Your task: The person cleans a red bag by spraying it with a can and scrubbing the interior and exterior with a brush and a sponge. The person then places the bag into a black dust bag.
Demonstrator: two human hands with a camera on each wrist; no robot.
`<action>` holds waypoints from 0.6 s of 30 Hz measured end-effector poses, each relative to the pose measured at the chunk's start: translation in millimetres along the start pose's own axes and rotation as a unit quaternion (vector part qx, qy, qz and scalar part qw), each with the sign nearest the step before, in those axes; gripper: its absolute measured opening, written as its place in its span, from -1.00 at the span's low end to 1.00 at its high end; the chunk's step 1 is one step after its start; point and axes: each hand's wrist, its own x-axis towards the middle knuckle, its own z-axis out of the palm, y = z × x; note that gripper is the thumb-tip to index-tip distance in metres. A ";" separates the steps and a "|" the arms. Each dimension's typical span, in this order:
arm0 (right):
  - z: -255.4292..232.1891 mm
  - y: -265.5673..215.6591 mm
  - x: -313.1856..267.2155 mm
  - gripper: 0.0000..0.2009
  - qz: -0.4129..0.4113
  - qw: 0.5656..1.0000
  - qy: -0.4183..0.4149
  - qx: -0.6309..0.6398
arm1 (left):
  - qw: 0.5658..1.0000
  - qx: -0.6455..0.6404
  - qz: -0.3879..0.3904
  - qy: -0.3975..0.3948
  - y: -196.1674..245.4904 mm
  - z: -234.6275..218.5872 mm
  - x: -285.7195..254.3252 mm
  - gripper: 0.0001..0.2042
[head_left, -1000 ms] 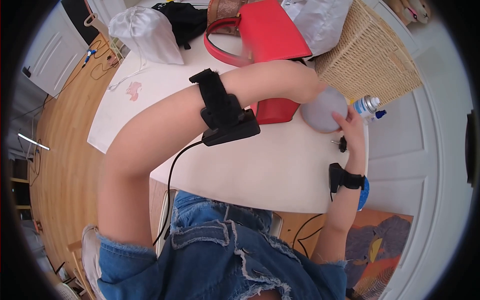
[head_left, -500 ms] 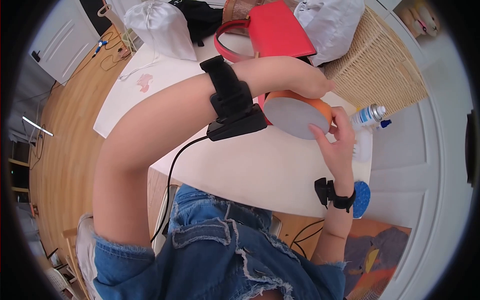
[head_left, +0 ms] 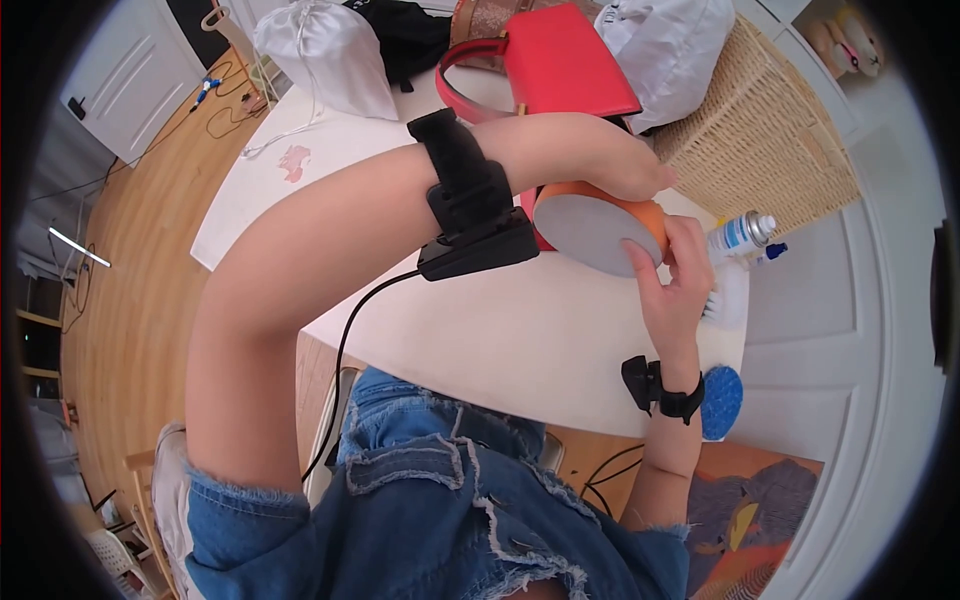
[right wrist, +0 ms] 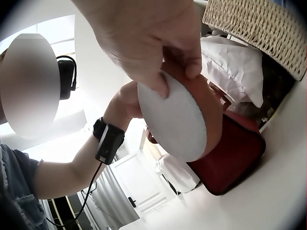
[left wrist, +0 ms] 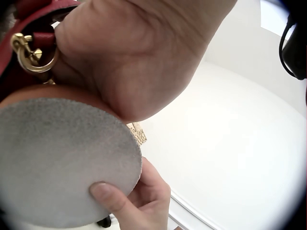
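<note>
My right hand (head_left: 675, 290) pinches the edge of a round orange pad (head_left: 595, 230) with a grey face, thumb on the grey side. In the right wrist view the pad (right wrist: 172, 115) is tilted, its orange back towards the red handbag (right wrist: 232, 153). My left arm reaches across above the table, its hand (head_left: 625, 165) at the pad's upper edge. The left wrist view shows the heel of this hand (left wrist: 139, 57) next to the pad (left wrist: 67, 158) and the bag's gold ring (left wrist: 36, 62); its fingers are hidden. The red handbag (head_left: 565, 60) stands behind the arm.
A spray can (head_left: 740, 235), a white brush (head_left: 730, 293) and a blue oval pad (head_left: 722, 400) are at the table's right edge. Behind are a woven basket (head_left: 765, 130), a white cloth bag (head_left: 665, 55), and another white bag (head_left: 325, 60) at the left.
My right hand has brought the pad leftward and nearer to me, tilting it so that its orange side shows. The head view has shifted slightly; the brush and more of the blue pad have come into sight.
</note>
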 end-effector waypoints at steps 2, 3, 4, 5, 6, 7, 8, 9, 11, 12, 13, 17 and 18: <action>1.5 2.4 -2.7 -0.70 0.001 1.000 0.008 0.003 | 1.000 0.010 -0.002 -0.003 -1.9 2.4 4.7 -0.39; 1.9 3.1 -3.7 -0.70 0.034 0.999 -0.006 0.029 | 0.999 0.028 0.045 0.007 -6.7 6.0 10.6 -0.40; 2.5 4.1 -4.9 -0.70 0.067 0.996 -0.019 0.054 | 0.995 0.047 0.092 0.018 -7.0 6.1 9.9 -0.41; 2.9 9.3 -6.6 -0.70 0.067 0.996 -0.019 0.054 | 0.994 0.047 0.092 0.017 -8.5 5.7 8.4 -0.41; 2.8 17.7 -9.1 -0.70 0.111 0.989 -0.066 0.073 | 0.990 0.051 0.133 0.016 -11.8 4.8 5.6 -0.42; 2.7 22.5 -10.9 -0.71 0.155 0.977 -0.113 0.092 | 0.983 0.056 0.175 0.014 -10.7 2.2 0.6 -0.43; 2.7 23.1 -12.1 -0.71 0.156 0.977 -0.112 0.091 | 0.983 0.056 0.176 0.013 -7.1 -0.2 -2.9 -0.43; 2.6 23.3 -13.3 -0.71 0.188 0.963 -0.111 0.157 | 0.989 0.049 0.141 -0.004 -3.4 -2.4 -6.4 -0.43; 0.0 18.5 -11.8 -0.71 0.218 0.944 -0.109 0.223 | 0.993 0.041 0.106 -0.020 1.3 -3.5 -10.2 -0.43; -4.8 11.4 -8.1 -0.71 0.252 0.930 -0.094 0.250 | 0.996 0.024 0.087 -0.008 3.5 -3.0 -11.1 -0.43; -7.5 7.3 -6.1 -0.70 0.286 0.914 -0.079 0.275 | 0.998 0.008 0.067 0.003 4.3 -2.3 -10.9 -0.43; -4.0 18.3 -11.5 -0.70 0.310 0.916 -0.089 0.240 | 0.997 0.019 0.072 -0.004 0.3 -0.2 -6.3 -0.42; -3.4 21.3 -12.7 -0.70 0.312 0.922 -0.112 0.200 | 0.991 0.045 0.128 0.009 -6.8 3.2 -0.9 -0.42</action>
